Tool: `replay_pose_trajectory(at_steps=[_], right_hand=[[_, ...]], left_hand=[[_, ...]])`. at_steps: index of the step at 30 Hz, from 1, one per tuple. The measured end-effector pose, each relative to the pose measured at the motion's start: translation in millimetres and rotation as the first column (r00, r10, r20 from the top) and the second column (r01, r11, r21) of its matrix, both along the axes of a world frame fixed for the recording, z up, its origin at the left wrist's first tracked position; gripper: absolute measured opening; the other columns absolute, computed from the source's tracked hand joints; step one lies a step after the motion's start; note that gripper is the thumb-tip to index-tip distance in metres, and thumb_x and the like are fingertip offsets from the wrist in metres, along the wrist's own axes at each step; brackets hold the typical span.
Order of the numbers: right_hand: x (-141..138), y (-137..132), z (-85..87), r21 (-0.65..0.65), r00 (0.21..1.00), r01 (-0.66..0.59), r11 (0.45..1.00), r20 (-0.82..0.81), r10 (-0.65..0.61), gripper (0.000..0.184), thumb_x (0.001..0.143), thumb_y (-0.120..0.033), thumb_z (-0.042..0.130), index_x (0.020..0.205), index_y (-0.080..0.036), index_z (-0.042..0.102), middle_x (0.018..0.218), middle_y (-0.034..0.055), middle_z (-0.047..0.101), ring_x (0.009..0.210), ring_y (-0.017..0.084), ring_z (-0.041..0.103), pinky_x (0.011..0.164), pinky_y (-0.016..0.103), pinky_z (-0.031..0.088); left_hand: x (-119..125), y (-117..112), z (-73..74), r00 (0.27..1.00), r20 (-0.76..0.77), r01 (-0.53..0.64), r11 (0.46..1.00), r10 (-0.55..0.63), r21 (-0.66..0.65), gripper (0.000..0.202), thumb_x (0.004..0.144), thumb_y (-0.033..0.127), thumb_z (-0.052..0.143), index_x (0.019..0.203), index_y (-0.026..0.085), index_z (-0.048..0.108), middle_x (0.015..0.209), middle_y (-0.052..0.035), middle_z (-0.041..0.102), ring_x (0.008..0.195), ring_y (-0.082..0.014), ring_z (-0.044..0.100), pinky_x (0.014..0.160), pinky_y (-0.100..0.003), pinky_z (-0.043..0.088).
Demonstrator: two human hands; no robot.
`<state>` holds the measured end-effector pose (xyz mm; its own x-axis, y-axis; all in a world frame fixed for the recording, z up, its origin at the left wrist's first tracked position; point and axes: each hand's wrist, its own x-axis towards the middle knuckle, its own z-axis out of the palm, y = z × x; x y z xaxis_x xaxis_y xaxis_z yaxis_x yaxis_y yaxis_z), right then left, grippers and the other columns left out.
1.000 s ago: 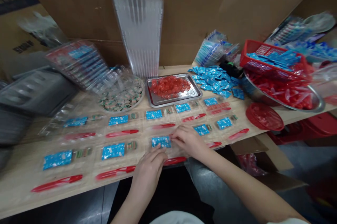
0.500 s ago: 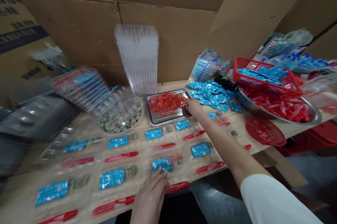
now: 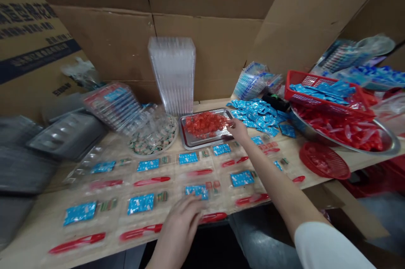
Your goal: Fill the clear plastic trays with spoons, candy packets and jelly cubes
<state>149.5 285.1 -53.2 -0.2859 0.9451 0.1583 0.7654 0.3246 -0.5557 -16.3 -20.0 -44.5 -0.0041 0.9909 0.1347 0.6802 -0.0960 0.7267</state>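
Observation:
My right hand (image 3: 238, 130) is at the right end of a shiny metal tray (image 3: 190, 143), its fingertips pinched beside a heap of small red wrapped pieces (image 3: 205, 124). Whatever is between those fingertips is too small to make out. My left hand (image 3: 179, 224), fingers stretched out and slightly blurred, hovers over or touches the near edge of a clear plastic blister tray; I cannot tell which. That blister tray holds a blue packet (image 3: 196, 192), two small red squares (image 3: 212, 186) and a red plastic tool (image 3: 213, 217).
Similar filled blister trays lie in rows around my hands. Behind stand nested clear trays (image 3: 174, 75) and a round dish of small green-and-tan packets (image 3: 155, 136). To the right are loose blue packets (image 3: 256, 113), a red basket (image 3: 329, 106), a metal bowl (image 3: 390, 140) and a small red basket (image 3: 324, 161).
The camera view has shifted slightly, so things sit further right. My right hand stays at the tray's right end, drawn back a little. My left hand remains by the same blister tray.

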Motion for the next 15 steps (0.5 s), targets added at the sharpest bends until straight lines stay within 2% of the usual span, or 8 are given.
replay_pose_trajectory(at_steps=[2, 3, 5, 7, 9, 12, 13, 15], right_hand=[[-1.4, -45.2, 6.4, -0.027, 0.99, -0.092, 0.995, -0.108, 0.088, 0.02, 0.083, -0.024, 0.051, 0.1, -0.014, 0.054, 0.095, 0.0083, 0.066, 0.086, 0.016, 0.063, 0.073, 0.028, 0.048], [-2.6, -71.2, 9.5, -0.039, 0.974, -0.156, 0.987, -0.172, 0.147, 0.024, 0.084, -0.027, 0.052, 0.105, -0.017, 0.052, 0.095, 0.0058, 0.067, 0.086, 0.015, 0.063, 0.072, 0.026, 0.049], [-5.8, -121.9, 16.5, -0.067, 0.853, -0.338, 0.939, -0.444, 0.275, 0.03, 0.081, -0.027, 0.058, 0.109, -0.019, 0.051, 0.099, 0.0062, 0.066, 0.087, 0.016, 0.063, 0.067, 0.027, 0.05], [-9.4, -162.4, 24.1, -0.007, 0.799, -0.379, 0.926, -0.507, 0.323, 0.025, 0.079, -0.022, 0.059, 0.104, -0.021, 0.057, 0.099, 0.0054, 0.065, 0.089, 0.017, 0.062, 0.07, 0.029, 0.05], [-12.0, -187.6, 30.8, 0.05, 0.802, -0.374, 0.926, -0.484, 0.35, 0.019, 0.079, -0.018, 0.06, 0.098, -0.022, 0.062, 0.095, 0.0042, 0.066, 0.088, 0.017, 0.06, 0.073, 0.03, 0.049], [-10.6, -200.7, 34.4, 0.023, 0.769, -0.44, 0.897, -0.505, 0.391, 0.015, 0.078, -0.017, 0.061, 0.091, -0.022, 0.065, 0.09, 0.0033, 0.067, 0.087, 0.017, 0.06, 0.074, 0.03, 0.05], [-8.3, -200.4, 33.1, -0.012, 0.756, -0.463, 0.886, -0.527, 0.388, 0.013, 0.078, -0.018, 0.062, 0.09, -0.022, 0.066, 0.09, 0.0033, 0.067, 0.086, 0.017, 0.061, 0.073, 0.029, 0.05], [-2.5, -195.5, 27.1, -0.078, 0.775, -0.438, 0.895, -0.538, 0.332, 0.011, 0.079, -0.02, 0.061, 0.089, -0.021, 0.066, 0.089, 0.0036, 0.068, 0.083, 0.017, 0.062, 0.07, 0.029, 0.05]], left_hand=[[0.9, 13.2, 9.8, 0.947, 0.286, -0.134, 0.989, 0.146, -0.062, 0.021, 0.085, 0.023, 0.053, 0.104, 0.025, 0.062, 0.107, -0.0053, 0.067, 0.102, -0.0205, 0.062, 0.089, -0.038, 0.051], [2.2, 21.6, 14.1, 0.864, 0.453, -0.182, 0.975, 0.219, -0.124, 0.02, 0.085, 0.027, 0.054, 0.103, 0.022, 0.06, 0.105, -0.0063, 0.067, 0.098, -0.0197, 0.064, 0.087, -0.036, 0.052], [6.3, 38.9, 20.2, 0.591, 0.747, -0.155, 0.952, 0.304, -0.265, 0.026, 0.083, 0.033, 0.056, 0.105, 0.019, 0.056, 0.103, -0.0079, 0.067, 0.092, -0.0183, 0.066, 0.083, -0.035, 0.053], [11.7, 51.6, 22.1, 0.372, 0.856, -0.089, 0.932, 0.358, -0.351, 0.029, 0.079, 0.034, 0.063, 0.101, 0.017, 0.056, 0.096, -0.0064, 0.068, 0.083, -0.016, 0.067, 0.078, -0.031, 0.053], [17.1, 55.7, 19.8, 0.274, 0.877, -0.083, 0.918, 0.394, -0.387, 0.028, 0.074, 0.032, 0.068, 0.093, 0.016, 0.056, 0.086, -0.0035, 0.068, 0.076, -0.0132, 0.066, 0.073, -0.026, 0.053], [21.1, 45.6, 11.2, 0.29, 0.865, -0.081, 0.911, 0.41, -0.405, 0.025, 0.074, 0.032, 0.068, 0.088, 0.015, 0.055, 0.077, -0.0017, 0.066, 0.069, -0.0118, 0.064, 0.07, -0.025, 0.052], [20.6, 39.0, 7.5, 0.342, 0.846, -0.094, 0.911, 0.409, -0.402, 0.026, 0.075, 0.032, 0.067, 0.09, 0.016, 0.055, 0.075, -0.0015, 0.066, 0.068, -0.0126, 0.064, 0.07, -0.027, 0.052], [16.4, 22.5, -0.4, 0.556, 0.732, -0.202, 0.919, 0.393, -0.339, 0.025, 0.078, 0.031, 0.063, 0.096, 0.017, 0.054, 0.076, -0.0025, 0.066, 0.071, -0.0155, 0.065, 0.072, -0.032, 0.053]])
